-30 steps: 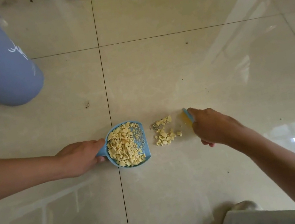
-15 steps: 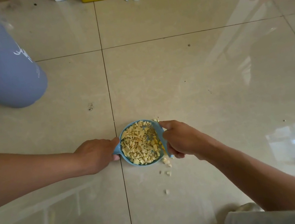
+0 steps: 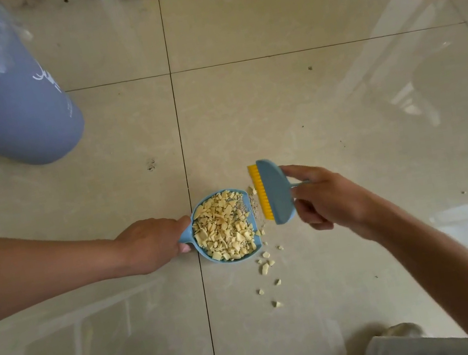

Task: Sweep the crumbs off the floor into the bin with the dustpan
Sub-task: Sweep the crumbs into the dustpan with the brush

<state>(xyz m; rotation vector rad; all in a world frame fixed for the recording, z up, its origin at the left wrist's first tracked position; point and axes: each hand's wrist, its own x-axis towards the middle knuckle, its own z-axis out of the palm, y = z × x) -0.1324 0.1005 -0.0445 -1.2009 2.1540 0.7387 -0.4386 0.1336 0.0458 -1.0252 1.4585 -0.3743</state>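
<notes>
Grey-blue plastic bin point(image 3: 9, 101), lined with a clear bag, stands far left, well apart from the work. The left hand point(image 3: 150, 243) grips the handle of the blue dustpan point(image 3: 186, 235), which lies flat on the tile floor point(image 3: 340, 111) with its mouth facing right. It is heaped with yellow crumbs point(image 3: 222, 226).

The brush point(image 3: 274, 192) has a blue back and yellow bristles and is just beside the pan's mouth — whether it is lifted or touching the floor, can't tell. The right hand point(image 3: 327, 201) pinches its short handle.

Step looks like mid-sweep, with most of the crumbs in the pan. The next move calls for a stroke from lower right towards the mouth, lip held down, then a level carry to the bin — the heap could spill.

Counts:
- One bin, one dustpan, one brush, two hands.
- Stray bits point(image 3: 265, 267): roughly ten, scattered below the pan's mouth, one far down.
- Pan load: too many to count.
</notes>
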